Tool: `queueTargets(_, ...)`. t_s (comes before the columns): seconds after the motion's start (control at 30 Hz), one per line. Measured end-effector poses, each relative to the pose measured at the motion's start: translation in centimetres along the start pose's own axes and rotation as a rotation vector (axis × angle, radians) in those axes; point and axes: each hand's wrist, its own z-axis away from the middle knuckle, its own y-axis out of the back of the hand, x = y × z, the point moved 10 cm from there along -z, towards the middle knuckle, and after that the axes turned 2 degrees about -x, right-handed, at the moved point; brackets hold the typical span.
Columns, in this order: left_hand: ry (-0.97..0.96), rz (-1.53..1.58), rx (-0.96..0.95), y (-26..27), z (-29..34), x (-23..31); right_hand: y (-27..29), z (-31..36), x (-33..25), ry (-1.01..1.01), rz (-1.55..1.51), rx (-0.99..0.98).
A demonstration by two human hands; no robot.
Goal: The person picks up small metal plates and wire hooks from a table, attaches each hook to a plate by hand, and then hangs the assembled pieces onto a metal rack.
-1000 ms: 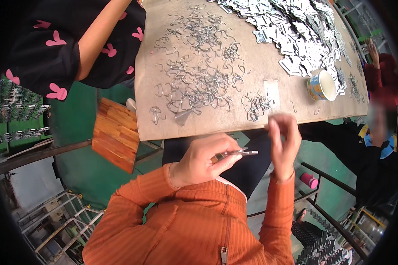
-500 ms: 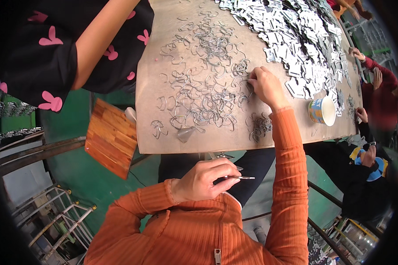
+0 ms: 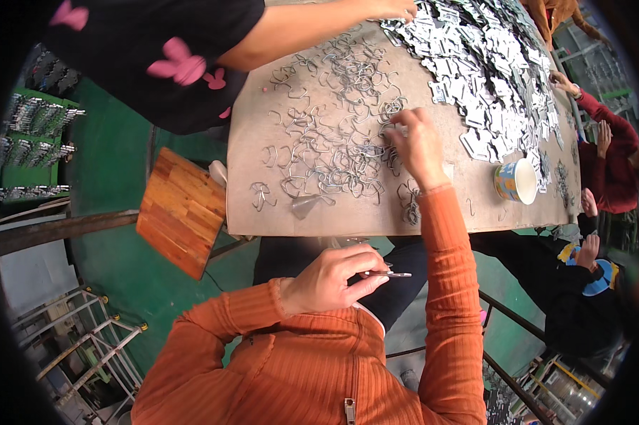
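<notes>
My left hand [image 3: 334,280] is closed in front of my body, below the table edge. Its thumb and fingers pinch a small flat metal piece [image 3: 390,274], seen nearly edge-on. Over the table my right hand [image 3: 419,145] reaches to the right side of a loose spread of bent wire hooks [image 3: 341,159]. Its thumb and fingers are apart, slightly smeared, with their tips at the wires; I make out nothing held. A small separate clump of wire hooks [image 3: 410,205] lies near my right wrist.
Flat metal plates [image 3: 475,92] are heaped at the far right. A paper cup [image 3: 516,180] and a clear plastic piece [image 3: 309,205] stand on the brown-covered table [image 3: 252,219]. A wooden stool [image 3: 178,212] is at left. A co-worker's arm [image 3: 312,28] crosses the far left; others sit at right.
My right hand has shifted slightly left and its fingers have spread. The co-worker's arm at far left now stretches toward the plates. My left hand keeps the metal piece.
</notes>
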Motion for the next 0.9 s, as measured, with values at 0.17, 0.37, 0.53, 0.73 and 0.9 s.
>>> queueTargets(0.17, 0.022, 0.007, 0.015, -0.2, 0.8, -0.8, -5.2, -1.4, -2.5, 0.031, 0.028, -0.298)
queueTargets(0.37, -0.019, -0.007, 0.040, -0.1, 1.2, -0.7, -5.4, -1.3, -1.7, 0.122, -0.125, -0.228)
queueTargets(0.53, -0.051, -0.040, 0.042, 0.2, 1.2, -0.2, -3.2, 0.4, 3.0, -0.276, -0.644, -0.212)
queueTargets(0.73, -0.055, -0.073, 0.048, 0.2, 0.6, 0.7, 3.9, 7.0, -1.1, -0.373, -1.016, -0.182)
queueTargets(0.9, -0.088, -0.109, 0.076, 0.3, 0.2, 1.7, 10.4, 14.4, -5.1, -0.470, -1.046, -0.067)
